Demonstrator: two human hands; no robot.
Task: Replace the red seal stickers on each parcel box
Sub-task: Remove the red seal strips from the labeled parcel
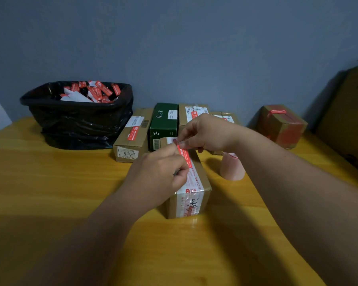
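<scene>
Item in hand: brown parcel box [191, 195], long and narrow, standing on the yellow wooden table [50, 193] at the centre of the view. All other places below are given relative to this box.

Red seal sticker [184, 154]: a narrow strip running along the box's top face. The right hand [207, 133] pinches its far end between thumb and forefinger. The left hand [157, 172], fingers curled, pinches at its near end over the top face. Whether the strip is being peeled off or pressed down cannot be told.

Behind the box, in a row against the wall:
- brown carton [132, 137] with a red seal on its top, behind and to the left;
- green box [164, 124], directly behind, no red seal visible;
- further brown cartons [191, 114], behind and to the right, partly hidden by the right hand, red marks showing.

Far right of the box: small carton [281, 125] with reddish tape and a red strip on top; past it, a large cardboard box [349, 118] at the frame edge.

Just right of the box: a pale pink roll-like object [233, 167], identity unclear.

Far left behind: bin with black liner [79, 118], holding many discarded red stickers and white backing papers.

Progress, as a judgement: the full bin suggests many seals already handled; this box is mid-step, and which remaining parcels carry new seals cannot be determined.
</scene>
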